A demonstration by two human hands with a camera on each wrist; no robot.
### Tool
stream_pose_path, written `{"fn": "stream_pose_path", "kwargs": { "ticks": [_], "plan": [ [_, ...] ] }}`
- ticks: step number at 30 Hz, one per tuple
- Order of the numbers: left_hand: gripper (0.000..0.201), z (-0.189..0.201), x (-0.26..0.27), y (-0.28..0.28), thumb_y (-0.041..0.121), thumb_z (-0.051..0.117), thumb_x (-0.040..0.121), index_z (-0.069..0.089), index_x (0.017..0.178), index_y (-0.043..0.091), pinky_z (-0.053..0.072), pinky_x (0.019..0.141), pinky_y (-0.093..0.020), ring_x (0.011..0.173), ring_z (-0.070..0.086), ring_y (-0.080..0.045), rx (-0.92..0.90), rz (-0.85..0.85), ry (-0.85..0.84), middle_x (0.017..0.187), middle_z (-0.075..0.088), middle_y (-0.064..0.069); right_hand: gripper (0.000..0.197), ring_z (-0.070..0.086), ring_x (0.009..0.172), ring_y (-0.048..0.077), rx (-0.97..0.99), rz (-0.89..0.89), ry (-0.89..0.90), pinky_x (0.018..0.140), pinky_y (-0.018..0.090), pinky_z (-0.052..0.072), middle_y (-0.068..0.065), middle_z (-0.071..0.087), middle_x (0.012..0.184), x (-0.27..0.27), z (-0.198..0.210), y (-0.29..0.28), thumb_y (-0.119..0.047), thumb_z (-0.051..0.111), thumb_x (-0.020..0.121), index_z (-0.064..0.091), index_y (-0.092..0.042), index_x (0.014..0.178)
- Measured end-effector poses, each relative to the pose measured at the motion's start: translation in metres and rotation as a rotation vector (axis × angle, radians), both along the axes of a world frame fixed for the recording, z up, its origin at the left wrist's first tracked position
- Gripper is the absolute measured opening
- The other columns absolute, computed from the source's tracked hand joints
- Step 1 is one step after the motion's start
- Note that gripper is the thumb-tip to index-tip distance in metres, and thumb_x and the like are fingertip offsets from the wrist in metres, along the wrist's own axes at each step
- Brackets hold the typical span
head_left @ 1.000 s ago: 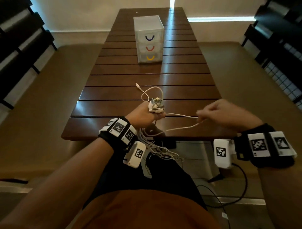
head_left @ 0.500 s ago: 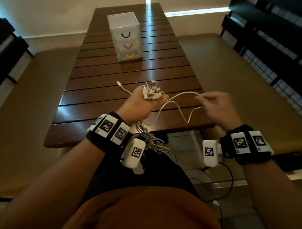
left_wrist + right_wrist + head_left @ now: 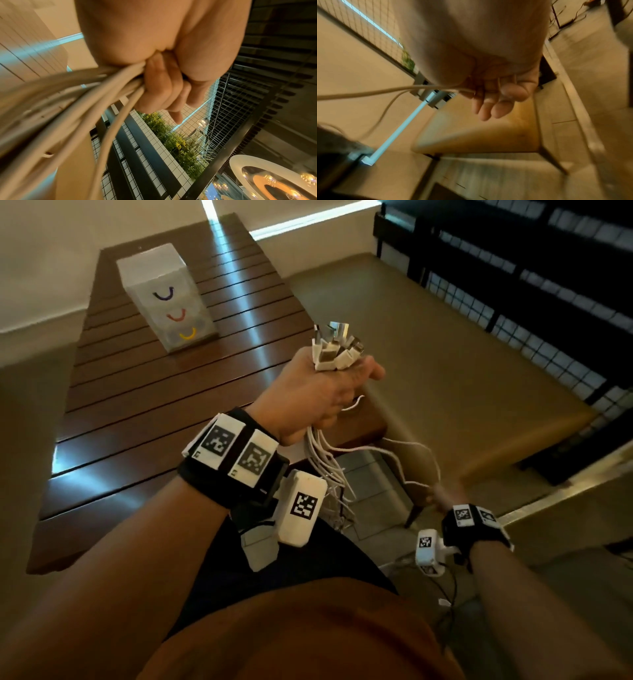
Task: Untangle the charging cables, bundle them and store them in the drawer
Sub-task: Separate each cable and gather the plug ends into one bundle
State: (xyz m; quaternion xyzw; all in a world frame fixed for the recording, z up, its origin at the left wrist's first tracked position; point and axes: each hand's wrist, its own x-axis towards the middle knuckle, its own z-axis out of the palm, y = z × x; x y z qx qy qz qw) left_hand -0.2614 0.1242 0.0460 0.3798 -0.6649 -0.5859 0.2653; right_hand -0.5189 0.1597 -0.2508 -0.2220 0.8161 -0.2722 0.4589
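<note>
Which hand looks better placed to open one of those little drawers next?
Probably the right hand: it holds only one cable, fingers loose. The left hand grips the whole cable bundle, though it is nearer the drawers.

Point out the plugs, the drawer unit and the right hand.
plugs (image 3: 334, 349), head view, white plug bodies above the left fist
drawer unit (image 3: 168, 299), head view, front face
right hand (image 3: 494, 97), right wrist view, palm

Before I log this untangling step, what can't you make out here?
- Right hand: blurred in head view; in the right wrist view, its grip on the white cable is hidden behind the palm.
- Cable count in left hand: strands overlap.
- Drawer unit contents: fronts translucent.
</note>
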Motion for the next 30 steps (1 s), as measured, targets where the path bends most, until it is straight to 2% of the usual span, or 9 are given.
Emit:
{"fn": "stream_pose_path", "kwargs": {
  "ticks": [4,7,10,14,16,17,19,25,30],
  "plan": [
    [0.023,0.001,-0.01,0.004,0.026,0.048,0.1,0.064,0.1,0.01,0.023,0.035,-0.017,0.036,0.029,-0.003,0.014,-0.052,-0.009,0.046,0.039,0.011,0.025,0.052,0.058,0.021,0.16,0.104,-0.121,0.053,0.028,0.038,0.011,0.06,0.069,0.017,-0.047,0.025,-0.014,0.047,0.096,0.058,-0.002,0.076],
    [0.024,-0.004,-0.014,0.006,0.027,0.047,0.1,0.064,0.102,0.01,0.025,0.035,-0.017,0.036,0.029,-0.003,0.026,-0.066,-0.013,0.047,0.039,0.011,0.015,0.054,0.058,0.022,0.189,0.125,-0.151,0.052,0.029,0.041,0.012,0.062,0.072,0.019,-0.073,0.025,-0.01,0.053,0.088,0.062,0.002,0.086],
    [0.025,-0.008,-0.018,0.009,0.026,0.047,0.099,0.064,0.103,0.008,0.025,0.035,-0.017,0.036,0.029,-0.004,0.052,-0.101,-0.023,0.048,0.039,0.009,0.039,0.057,0.06,0.027,0.209,0.163,-0.116,0.058,0.034,0.046,0.013,0.064,0.068,0.011,-0.088,0.026,-0.018,0.059,0.071,0.065,0.004,0.103],
    [0.025,-0.014,-0.02,0.011,0.026,0.049,0.098,0.064,0.104,0.007,0.025,0.034,-0.018,0.037,0.03,-0.005,0.05,-0.129,-0.077,0.049,0.04,0.008,0.019,0.061,0.08,0.024,0.29,0.341,0.001,0.073,0.032,0.052,0.01,0.067,0.106,0.011,-0.076,0.045,-0.025,0.063,0.085,0.062,-0.016,0.101],
    [0.022,-0.015,-0.015,0.006,0.024,0.049,0.098,0.065,0.101,0.01,0.023,0.034,-0.017,0.036,0.029,-0.004,0.048,-0.076,-0.116,0.048,0.039,0.009,0.037,0.061,0.089,0.025,0.35,0.53,0.128,0.077,0.036,0.055,0.004,0.065,0.112,0.008,-0.083,0.047,-0.037,0.072,0.077,0.062,-0.025,0.111],
    [0.02,-0.015,-0.011,0.003,0.024,0.05,0.098,0.065,0.099,0.011,0.022,0.034,-0.016,0.036,0.028,-0.004,0.053,-0.038,-0.129,0.047,0.038,0.009,0.048,0.06,0.091,0.026,0.329,0.524,0.109,0.074,0.036,0.055,0.005,0.064,0.113,0.008,-0.081,0.039,-0.038,0.076,0.074,0.061,-0.019,0.117],
    [0.019,-0.014,-0.002,-0.005,0.025,0.05,0.097,0.065,0.096,0.013,0.02,0.034,-0.014,0.034,0.026,-0.002,0.09,0.043,-0.117,0.047,0.036,0.009,0.053,0.061,0.095,0.03,0.198,0.39,0.011,0.075,0.038,0.053,0.013,0.063,0.111,0.013,-0.054,0.014,-0.028,0.08,0.074,0.056,-0.004,0.115],
    [0.021,-0.007,0.026,-0.02,0.024,0.047,0.099,0.064,0.097,0.012,0.016,0.035,-0.012,0.034,0.022,-0.003,0.149,0.136,-0.09,0.049,0.029,0.007,0.034,0.056,0.113,0.022,-0.492,0.068,0.199,0.092,0.031,0.045,0.007,0.06,0.125,0.037,0.092,-0.081,-0.004,0.051,0.09,0.059,-0.013,0.122],
    [0.021,-0.006,0.039,-0.021,0.023,0.046,0.099,0.065,0.095,0.013,0.015,0.036,-0.013,0.035,0.022,-0.003,0.148,0.169,-0.109,0.049,0.03,0.007,0.029,0.06,0.098,0.015,-0.751,0.56,0.511,0.091,0.025,0.045,-0.003,0.066,0.107,0.083,0.168,-0.129,-0.013,0.056,0.084,0.072,-0.021,0.107]
  ]
}}
